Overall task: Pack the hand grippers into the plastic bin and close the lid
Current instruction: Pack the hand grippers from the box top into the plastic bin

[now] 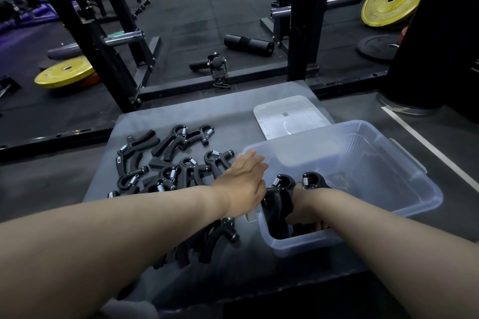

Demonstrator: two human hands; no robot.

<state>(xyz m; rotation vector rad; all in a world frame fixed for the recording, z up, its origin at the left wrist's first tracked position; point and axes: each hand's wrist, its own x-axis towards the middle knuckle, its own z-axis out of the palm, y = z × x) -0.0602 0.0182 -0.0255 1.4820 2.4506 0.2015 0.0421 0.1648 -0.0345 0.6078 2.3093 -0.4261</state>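
The right hand (304,211) is reaching down into the near left corner of the plastic bin (404,186), its fingers curling among the black handles of two packed grippers (283,185) that are standing heads-up against the bin's wall; it is apparently gripping them, though the bin wall is hiding part of the hold. The left hand (243,184) is lying with fairly straight fingers at the bin's left rim, holding nothing, and is probably steadying the bin.

Most of the hand grippers (166,171) are still lying in a loose heap on the desk (181,106), just left of the bin, with a few more under the left forearm near the front edge. The lid (285,114) is lying flat on the desk behind the bin.

Each gripper is looking rigid and fairly light, with a steel spring at the head and what seem to be padded handles. The padding is likely giving a sure, non-slip hold, so the handles are the place to take hold, several squeezed together at once. The curved heads and splayed handles are overlapping in the heap, so they are likely snagging on each other when lifted. The bin is looking thin, light and somewhat flexible, so it is liable to slide unless held
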